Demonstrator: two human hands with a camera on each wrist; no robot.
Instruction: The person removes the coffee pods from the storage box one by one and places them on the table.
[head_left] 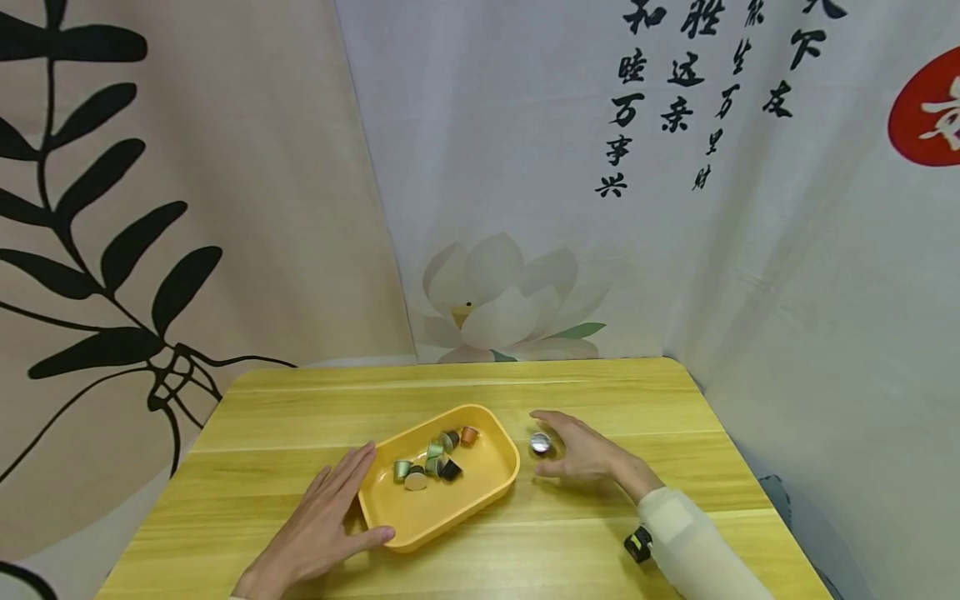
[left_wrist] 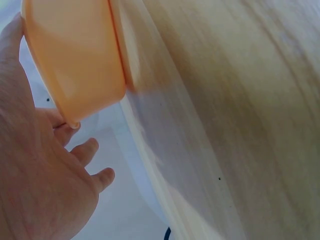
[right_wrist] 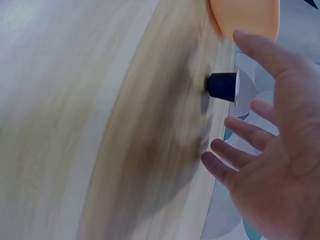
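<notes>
Head view: capsule (head_left: 540, 443) sits between thumb and fingers of spread right hand (head_left: 583, 450), relaxed left hand (head_left: 321, 523) touching tray (head_left: 480, 482).

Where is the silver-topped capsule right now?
In the head view, the silver-topped capsule stands on the wooden table, just right of the yellow tray, between the right hand's thumb and fingers, not visibly touched.

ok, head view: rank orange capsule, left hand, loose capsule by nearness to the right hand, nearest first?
From the right hand:
1. Loose capsule: on the table, between thumb and fingers.
2. Orange capsule: rightmost in the tray.
3. Left hand: at the tray's left side.
</notes>
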